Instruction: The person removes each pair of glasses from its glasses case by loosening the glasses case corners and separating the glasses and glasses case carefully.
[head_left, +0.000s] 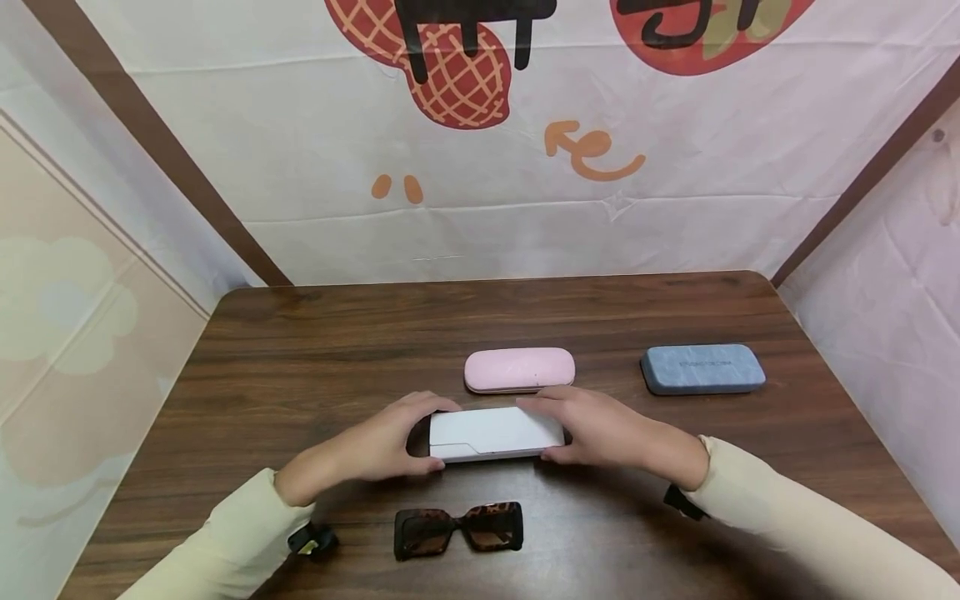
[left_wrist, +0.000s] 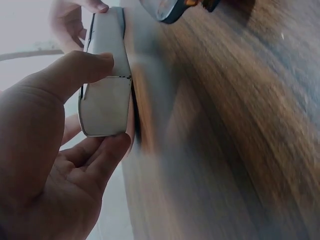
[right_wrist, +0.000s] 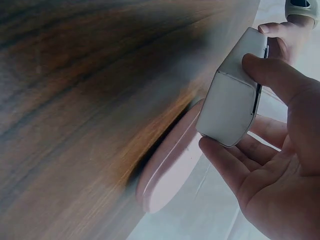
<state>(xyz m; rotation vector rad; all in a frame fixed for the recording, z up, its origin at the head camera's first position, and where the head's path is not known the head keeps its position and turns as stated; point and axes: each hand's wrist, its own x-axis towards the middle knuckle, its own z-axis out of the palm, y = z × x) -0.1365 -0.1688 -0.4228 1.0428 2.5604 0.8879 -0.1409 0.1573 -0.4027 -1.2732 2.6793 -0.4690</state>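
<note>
A white glasses case [head_left: 495,429], long and flat-topped with a flap seam along its front, lies crosswise between both hands. My left hand [head_left: 386,437] grips its left end, with the thumb on the front side and the fingers at the back. The right hand [head_left: 600,425] holds the other end in the same way. In the right wrist view the case [right_wrist: 230,102] appears raised slightly off the table, its lid closed. Tortoiseshell sunglasses [head_left: 427,532] with brown lenses lie in front of the case, nearer to me, touched by neither hand.
Just behind the white case lies a pink glasses case [head_left: 517,369], close to the right fingertips. A blue glasses case [head_left: 703,368] sits farther right. The wooden table [head_left: 337,333] ends at a printed cloth backdrop [head_left: 525,242], with more cloth at both sides.
</note>
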